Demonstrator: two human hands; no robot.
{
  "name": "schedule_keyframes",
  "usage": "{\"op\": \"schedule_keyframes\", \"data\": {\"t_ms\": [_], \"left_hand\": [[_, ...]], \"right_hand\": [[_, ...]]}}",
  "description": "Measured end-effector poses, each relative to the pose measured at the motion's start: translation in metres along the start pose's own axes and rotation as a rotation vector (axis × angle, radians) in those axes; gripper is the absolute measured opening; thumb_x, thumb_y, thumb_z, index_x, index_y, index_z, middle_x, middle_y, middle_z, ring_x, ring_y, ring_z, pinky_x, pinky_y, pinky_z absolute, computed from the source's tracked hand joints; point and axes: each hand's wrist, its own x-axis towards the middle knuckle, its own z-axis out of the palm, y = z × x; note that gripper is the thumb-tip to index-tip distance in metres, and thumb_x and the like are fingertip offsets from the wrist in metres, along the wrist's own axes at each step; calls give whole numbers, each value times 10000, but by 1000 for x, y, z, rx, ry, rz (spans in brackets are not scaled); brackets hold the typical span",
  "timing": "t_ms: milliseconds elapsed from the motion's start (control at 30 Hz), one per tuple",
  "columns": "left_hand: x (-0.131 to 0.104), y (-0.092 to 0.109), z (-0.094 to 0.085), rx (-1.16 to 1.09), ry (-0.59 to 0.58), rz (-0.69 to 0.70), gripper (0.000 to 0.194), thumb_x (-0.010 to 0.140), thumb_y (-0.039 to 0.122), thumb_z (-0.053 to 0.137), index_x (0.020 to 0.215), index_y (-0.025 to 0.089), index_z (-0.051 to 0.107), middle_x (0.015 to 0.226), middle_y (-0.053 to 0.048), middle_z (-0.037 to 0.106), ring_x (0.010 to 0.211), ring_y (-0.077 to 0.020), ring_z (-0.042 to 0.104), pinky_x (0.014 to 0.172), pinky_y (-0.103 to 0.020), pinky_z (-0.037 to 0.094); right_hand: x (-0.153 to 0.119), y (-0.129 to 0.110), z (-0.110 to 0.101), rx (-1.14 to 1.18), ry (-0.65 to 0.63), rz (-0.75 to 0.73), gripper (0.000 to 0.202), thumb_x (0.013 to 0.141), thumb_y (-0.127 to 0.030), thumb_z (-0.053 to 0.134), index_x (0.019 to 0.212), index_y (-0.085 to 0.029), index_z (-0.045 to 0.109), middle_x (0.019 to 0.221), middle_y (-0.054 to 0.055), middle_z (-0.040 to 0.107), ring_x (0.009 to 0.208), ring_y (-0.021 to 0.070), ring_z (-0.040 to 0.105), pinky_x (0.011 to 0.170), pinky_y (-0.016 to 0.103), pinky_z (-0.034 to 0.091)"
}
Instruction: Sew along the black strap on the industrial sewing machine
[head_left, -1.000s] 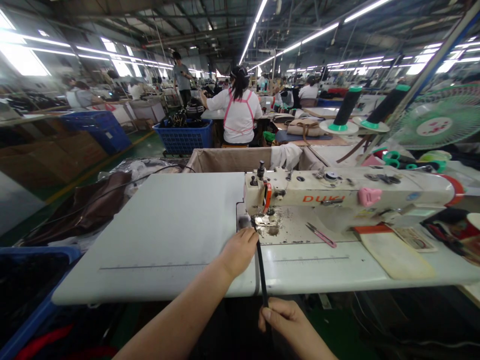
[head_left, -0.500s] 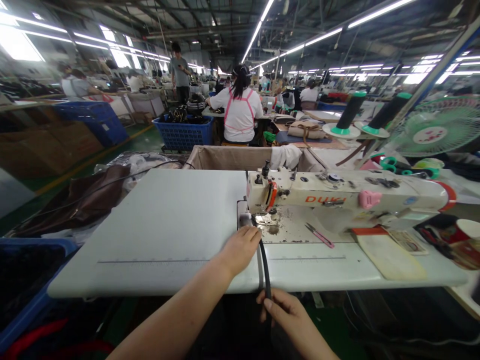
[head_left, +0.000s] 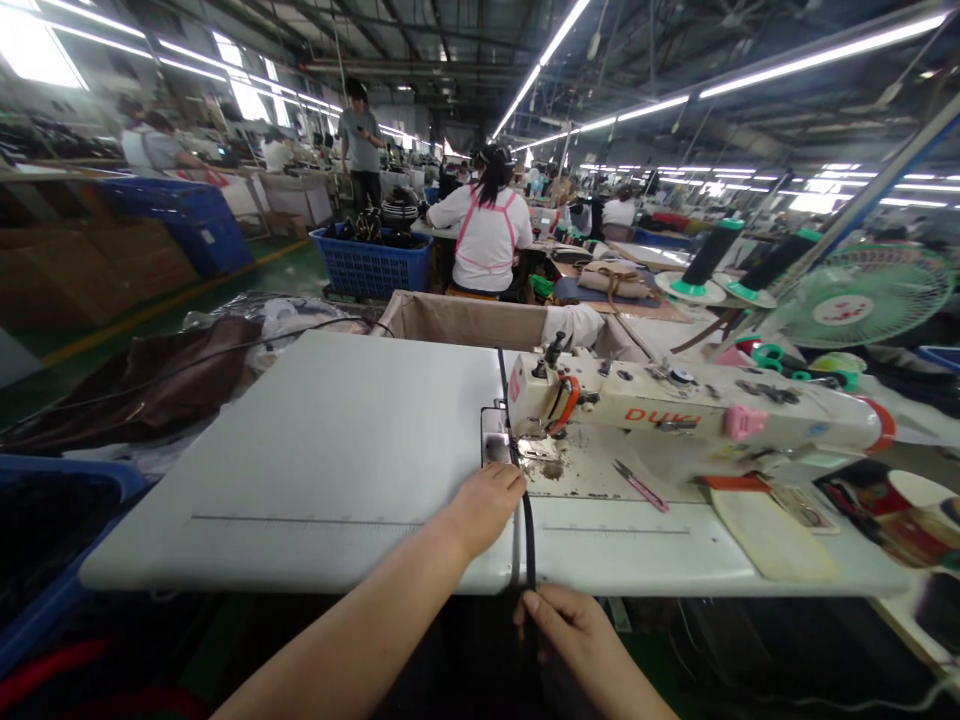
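From my end I see the black strip (head_left: pixel 531 545) running past the needle area of the sewing machine (head_left: pixel 645 400), under the left fingertips and over the front edge of the white table (head_left: pixel 360 420). The left hand (head_left: pixel 491 495) lies palm down, fingers together and slightly bent on the strip; its thumb is hidden, so I can't tell whether it pinches or only presses. The right hand (head_left: pixel 566 620) is nearly closed, thumb and forefinger pinching the strip just off that edge.

My worry is the left fingertips: too far forward, and they could meet the presser foot. The strip bows slightly between the 2 hands, so uneven tension could twist it or pull it off line.

The blue basket (head_left: pixel 371 265) ahead holds dark articles, some striped. The blue tub (head_left: pixel 75 466) at left holds dark material. A white cloth (head_left: pixel 574 325) hangs over the beige bin (head_left: pixel 465 320); its bottom is hidden.
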Motion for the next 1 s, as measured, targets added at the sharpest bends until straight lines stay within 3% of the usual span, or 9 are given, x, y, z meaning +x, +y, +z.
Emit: {"op": "schedule_keyframes", "data": {"t_ms": [200,467,600,700,833,1000], "left_hand": [[1,4,-2,-10,12,-6,163,975,76,556,1072,138,672,1143,-101,688,1058,-230,648,1043,-377,533],[2,5,-3,-61,8,-30,163,966,80,564,1049,142,690,1169,-108,697,1085,-243,652,1038,-407,538],[1,3,-4,-164,29,-93,232,928,43,574,1093,152,695,1244,-97,691,1102,-238,658,1046,-399,544],[1,-1,-2,-244,94,-152,292,923,24,554,1148,157,686,1247,-89,693,1120,-230,659,1048,-389,550],[1,-4,1,-313,167,-177,267,956,43,526,1134,167,682,1185,-81,701,1062,-224,670,1007,-391,572],[1,-7,3,-344,220,-185,199,1005,111,521,1073,174,697,1125,-83,701,1022,-225,669,960,-404,583]], "right_hand": [[10,-12,-20,-124,217,-38,734,839,-910,492,691,-199,597,599,27,601,560,175,539,563,307,426],[40,-25,-35,-224,434,-138,480,886,-652,588,714,-209,657,628,15,585,634,195,537,636,323,424],[54,-20,-40,-187,456,-111,437,859,-620,605,740,-205,674,534,-19,529,536,169,482,562,302,372],[57,-17,-46,-129,450,-100,464,849,-637,617,661,-213,603,454,-44,458,455,139,411,514,288,324],[54,-14,-52,-32,448,-108,552,851,-684,621,580,-231,458,441,-52,415,428,108,345,486,279,273],[54,-11,-55,64,451,-112,593,828,-738,636,587,-234,436,460,-50,428,421,97,332,471,282,236]]}}
